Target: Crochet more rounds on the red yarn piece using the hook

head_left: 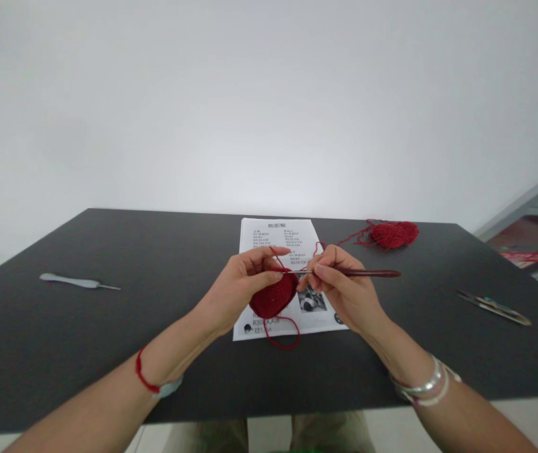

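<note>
Blk table (155, 251), 1 wht hook (70, 280), printed paper (273, 234), red yarn (394, 236), snips (494, 307)

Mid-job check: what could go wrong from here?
The slack yarn loop below the red crochet piece, which the left hand pinches, might snag. The strand trailing from the yarn ball could tangle. The hook in the right hand, its tip at the piece's top edge, might split a stitch.
</note>
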The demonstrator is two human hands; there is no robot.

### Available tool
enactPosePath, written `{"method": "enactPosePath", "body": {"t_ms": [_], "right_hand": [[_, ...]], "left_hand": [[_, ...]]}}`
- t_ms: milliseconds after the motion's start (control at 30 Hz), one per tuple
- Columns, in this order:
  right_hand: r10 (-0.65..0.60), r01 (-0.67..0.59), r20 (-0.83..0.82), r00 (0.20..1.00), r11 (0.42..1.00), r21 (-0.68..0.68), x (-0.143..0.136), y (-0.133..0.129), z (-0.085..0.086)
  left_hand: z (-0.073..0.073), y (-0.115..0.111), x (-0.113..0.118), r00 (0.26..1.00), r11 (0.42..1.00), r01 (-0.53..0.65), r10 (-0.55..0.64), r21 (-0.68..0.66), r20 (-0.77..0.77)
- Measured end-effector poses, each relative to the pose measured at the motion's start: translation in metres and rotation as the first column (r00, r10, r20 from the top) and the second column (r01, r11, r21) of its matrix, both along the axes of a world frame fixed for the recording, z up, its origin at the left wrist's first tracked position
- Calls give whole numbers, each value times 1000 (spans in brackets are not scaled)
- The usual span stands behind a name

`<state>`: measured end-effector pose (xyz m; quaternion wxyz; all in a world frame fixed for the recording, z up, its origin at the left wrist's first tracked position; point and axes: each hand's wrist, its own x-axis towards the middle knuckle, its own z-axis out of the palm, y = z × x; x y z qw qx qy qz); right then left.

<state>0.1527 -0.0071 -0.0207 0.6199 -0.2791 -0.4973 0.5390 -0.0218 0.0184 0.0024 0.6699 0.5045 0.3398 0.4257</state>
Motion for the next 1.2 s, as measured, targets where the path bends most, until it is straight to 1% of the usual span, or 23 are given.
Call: {"method": "enactPosePath", "body": {"t_ms": [167,267,333,400,467,567,600,667,767,833,933,1000,1100,1200], "right_hand": [[-139,117,149,979,982,145,1,-2,-5],[-230,180,254,939,962,205,0,-6,-5],[-289,204,323,901,940,272,-1,-9,-5],[-364,213,401,840,903,373,-1,-11,-6],[-458,204,459,762,841,501,-2,-13,-7],[-560,140,496,664,744,654,-4,-12,-7],[-577,119,500,647,723,680,-4,-12,-7],[-587,104,506,632,711,695,-5,-11,-6],[-574,113,502,647,723,682,-6,-9,-6],[-551,97,504,665,733,673,-6,-8,-7],[-512,61,515,687,748,661,-6,-7,-10],[-510,38,528,679,743,669,-5,-6,-13],[-547,-37,554,628,690,723,-2,-3,-15],[-598,-155,575,558,605,781,1,0,-15]], "left_hand": [[1,0,1,999,999,-35,36,23,-28],[2,-1,3,998,999,-44,45,26,-42],[3,-1,4,997,998,-49,50,27,-55],[3,-1,5,996,998,-58,60,25,-68],[3,-1,6,994,997,-72,74,22,-76],[2,-2,9,990,994,-105,107,26,-95],[2,-2,9,988,993,-116,119,28,-101],[1,-2,10,985,990,-135,137,30,-108],[0,-3,10,982,988,-149,151,26,-109],[-1,-3,10,983,989,-149,150,20,-103],[-3,-3,10,990,993,-116,115,-1,-85],[-5,-3,10,994,995,-96,95,-28,-62],[-5,-2,11,998,991,-63,64,-116,5],[-4,-2,10,996,965,14,9,-261,86]]}}
